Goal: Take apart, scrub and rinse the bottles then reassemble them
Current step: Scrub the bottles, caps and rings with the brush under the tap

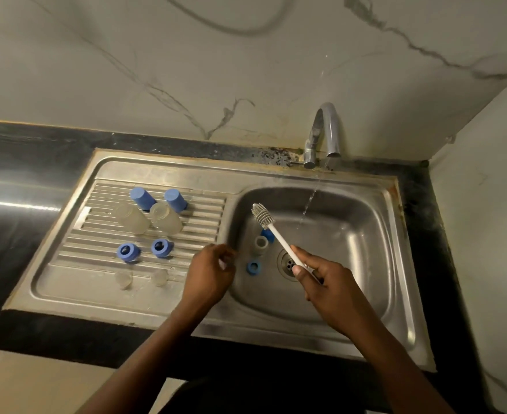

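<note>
Nearest me, my left hand [213, 273] hovers at the basin's left rim, fingers curled; I cannot tell whether it holds anything. Far left, the drainboard [67, 264] carries blue caps [141, 198], clear bottle bodies [132, 219], blue rings [128, 252] and teats [123, 279]. In the sink [351, 294] the last bottle [260, 245] seems to stand mouth-up beside a loose ring [253, 267]. My right hand [321, 282] grips the brush [261, 215], whose long axis runs lower right to upper left, bristles pointing away. If I push it in unsteadied, the wet bottle could tip and roll.
</note>
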Tool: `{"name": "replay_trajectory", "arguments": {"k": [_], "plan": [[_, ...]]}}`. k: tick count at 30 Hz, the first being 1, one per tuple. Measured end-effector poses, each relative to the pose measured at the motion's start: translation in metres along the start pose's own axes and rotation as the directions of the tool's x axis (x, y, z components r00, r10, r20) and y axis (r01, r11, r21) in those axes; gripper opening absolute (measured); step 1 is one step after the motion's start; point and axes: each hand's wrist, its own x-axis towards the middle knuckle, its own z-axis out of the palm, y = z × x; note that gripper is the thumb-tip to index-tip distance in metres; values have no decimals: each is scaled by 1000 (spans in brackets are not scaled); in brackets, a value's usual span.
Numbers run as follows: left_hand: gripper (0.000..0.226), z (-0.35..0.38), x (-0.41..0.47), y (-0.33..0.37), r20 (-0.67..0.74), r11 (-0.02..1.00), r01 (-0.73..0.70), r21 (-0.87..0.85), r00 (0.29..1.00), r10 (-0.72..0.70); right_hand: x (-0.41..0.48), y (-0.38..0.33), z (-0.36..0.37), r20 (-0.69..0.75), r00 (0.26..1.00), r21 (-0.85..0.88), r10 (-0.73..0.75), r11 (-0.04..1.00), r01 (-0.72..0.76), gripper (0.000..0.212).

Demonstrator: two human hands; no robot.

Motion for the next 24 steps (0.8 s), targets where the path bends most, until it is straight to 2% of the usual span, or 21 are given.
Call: {"name": "replay_trajectory", "arguments": {"k": [2, 7, 16, 21, 23, 24], "plan": [[26, -18, -10, -11, -46, 998, -5, 57, 999, 8, -3, -2, 3, -2, 1000, -2, -25, 1000, 25, 41], [37, -33, -31, -37, -145, 987, 161, 15, 977, -157, -6, -4, 15, 22, 998, 1, -63, 998, 63, 40], [27, -31, -43, -55, -154, 954, 284, -93, 943, -296, -11, -9, 24, 69, 994, -30, -80, 996, 82, 40], [16, -33, -38, -55, -175, 937, 285, -200, 931, -321, -13, -16, 25, 89, 993, -36, -79, 996, 82, 40], [12, -36, -34, -44, -144, 914, 262, -310, 937, -318, -12, -18, 24, 86, 993, -35, -78, 996, 81, 40], [13, -38, -31, -36, -101, 871, 253, -422, 941, -322, -12, -19, 24, 86, 993, -33, -77, 996, 80, 40]]}}
